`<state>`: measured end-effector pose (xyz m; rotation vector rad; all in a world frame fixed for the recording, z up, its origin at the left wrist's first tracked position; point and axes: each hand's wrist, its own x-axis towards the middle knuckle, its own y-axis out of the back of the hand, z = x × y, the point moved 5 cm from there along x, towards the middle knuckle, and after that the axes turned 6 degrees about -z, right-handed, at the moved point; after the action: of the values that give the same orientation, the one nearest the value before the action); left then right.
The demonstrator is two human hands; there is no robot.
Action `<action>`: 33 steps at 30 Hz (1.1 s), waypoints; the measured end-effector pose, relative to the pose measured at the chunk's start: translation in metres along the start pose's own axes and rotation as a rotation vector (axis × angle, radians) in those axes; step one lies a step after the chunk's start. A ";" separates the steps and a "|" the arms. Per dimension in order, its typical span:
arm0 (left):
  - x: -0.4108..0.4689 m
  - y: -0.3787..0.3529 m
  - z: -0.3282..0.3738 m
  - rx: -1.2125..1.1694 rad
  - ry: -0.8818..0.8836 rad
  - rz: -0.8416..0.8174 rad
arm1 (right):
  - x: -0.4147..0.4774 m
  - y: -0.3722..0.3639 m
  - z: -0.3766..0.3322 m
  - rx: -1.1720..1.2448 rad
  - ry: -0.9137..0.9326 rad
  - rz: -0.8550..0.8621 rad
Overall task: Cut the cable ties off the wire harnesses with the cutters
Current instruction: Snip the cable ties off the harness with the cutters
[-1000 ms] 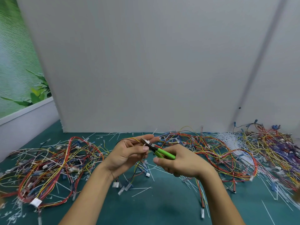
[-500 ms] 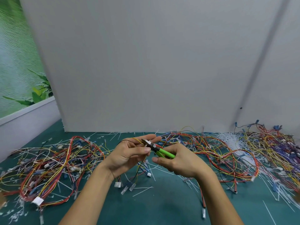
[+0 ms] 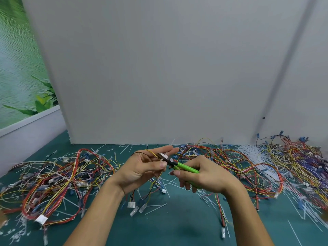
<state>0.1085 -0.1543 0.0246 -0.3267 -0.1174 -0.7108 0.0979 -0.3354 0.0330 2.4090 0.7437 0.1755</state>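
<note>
Cutters (image 3: 174, 163) are up above the table (image 3: 177, 228) in our right hand (image 3: 205, 176), grip clenched round the green handles, blades at the thin wire harness (image 3: 154, 182) our left hand (image 3: 142, 170) pinches. More harnesses (image 3: 58, 178) lie piled either side.

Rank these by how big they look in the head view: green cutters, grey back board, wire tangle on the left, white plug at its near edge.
1. grey back board, filling most of the view.
2. wire tangle on the left.
3. green cutters, partly hidden by the right hand and nearer the camera.
4. white plug.
</note>
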 end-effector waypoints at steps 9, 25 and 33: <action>0.000 0.005 -0.004 0.033 0.037 0.000 | 0.002 0.001 0.004 -0.129 -0.057 0.033; -0.001 0.004 -0.001 0.039 0.019 -0.005 | 0.005 -0.008 0.005 -0.011 -0.090 0.011; -0.001 0.008 -0.005 0.018 0.037 0.003 | 0.006 -0.007 0.002 -0.024 -0.054 0.024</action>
<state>0.1128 -0.1499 0.0179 -0.2964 -0.0882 -0.7119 0.1007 -0.3289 0.0269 2.3905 0.6843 0.1276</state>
